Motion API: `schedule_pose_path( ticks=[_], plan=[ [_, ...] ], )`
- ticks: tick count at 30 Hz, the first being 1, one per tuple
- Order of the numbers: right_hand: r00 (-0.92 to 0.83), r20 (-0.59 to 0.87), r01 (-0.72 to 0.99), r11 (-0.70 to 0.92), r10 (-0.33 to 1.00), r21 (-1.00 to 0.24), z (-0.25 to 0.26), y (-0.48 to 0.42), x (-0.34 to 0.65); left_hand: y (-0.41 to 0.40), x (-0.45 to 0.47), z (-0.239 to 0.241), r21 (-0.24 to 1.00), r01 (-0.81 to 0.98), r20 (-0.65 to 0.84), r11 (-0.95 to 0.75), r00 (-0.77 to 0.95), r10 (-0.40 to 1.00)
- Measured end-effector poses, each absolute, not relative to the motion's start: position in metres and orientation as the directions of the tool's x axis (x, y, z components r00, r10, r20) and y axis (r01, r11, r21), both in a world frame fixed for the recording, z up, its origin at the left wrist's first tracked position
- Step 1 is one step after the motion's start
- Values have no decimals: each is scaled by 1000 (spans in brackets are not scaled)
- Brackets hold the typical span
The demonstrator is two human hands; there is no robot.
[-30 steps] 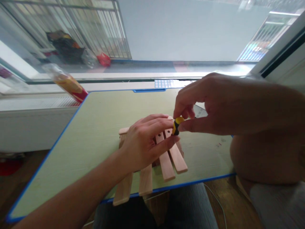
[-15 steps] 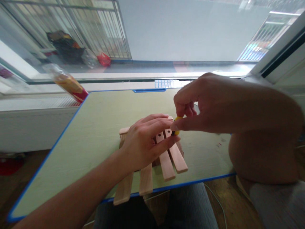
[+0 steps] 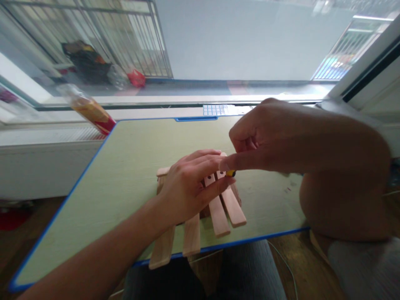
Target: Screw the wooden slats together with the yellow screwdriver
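Note:
A slatted wooden piece lies on the green desk, its slats reaching past the near blue edge. My left hand rests flat on the slats with fingers stretched out, pressing them down. My right hand is closed in a pinch over a small yellow and black tool, held upright against a slat near its far end. Only the tool's lower tip shows under my thumb and fingers.
A plastic bottle with a red label stands at the desk's far left corner, by the window sill. My knee is raised at the desk's right edge. A thin cable hangs below the desk front.
My right hand has rolled over the yellow tool and now covers most of it. The left hand and the slats have stayed where they were.

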State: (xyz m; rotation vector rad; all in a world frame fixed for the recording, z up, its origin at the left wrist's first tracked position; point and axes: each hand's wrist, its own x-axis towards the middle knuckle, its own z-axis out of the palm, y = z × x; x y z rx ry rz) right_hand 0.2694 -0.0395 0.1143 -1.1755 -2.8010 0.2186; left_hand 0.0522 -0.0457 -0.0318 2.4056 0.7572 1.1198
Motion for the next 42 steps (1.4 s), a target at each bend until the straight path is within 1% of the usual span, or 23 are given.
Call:
schedule_pose_path(
  ticks=[3,5,8,16,23,26,32,42],
  plan=[
    [-669,37,714,657,742,-242,116,-39,275,-45,51,-32,526,305,585,-794,549,598],
    [-705,43,677,690,708,-257,116,-41,279,-45,51,-32,516,310,580,-799,560,592],
    [-750,24,636,731,661,-249,117,-43,283,-44,50,-31,522,313,566,-793,568,597],
    [-727,12,664,707,687,-243,116,-43,278,-45,50,-29,514,319,571,-796,566,595],
    [-689,1,709,675,725,-204,118,-45,275,-45,51,-28,520,324,565,-790,564,603],
    [-685,20,714,676,728,-183,118,-45,273,-45,51,-28,524,321,566,-789,561,604],
    [-678,50,712,673,733,-200,115,-43,272,-46,52,-28,530,336,557,-779,555,618],
    [-676,49,722,674,736,-157,112,-41,270,-46,52,-29,549,334,549,-766,548,631]
  ],
)
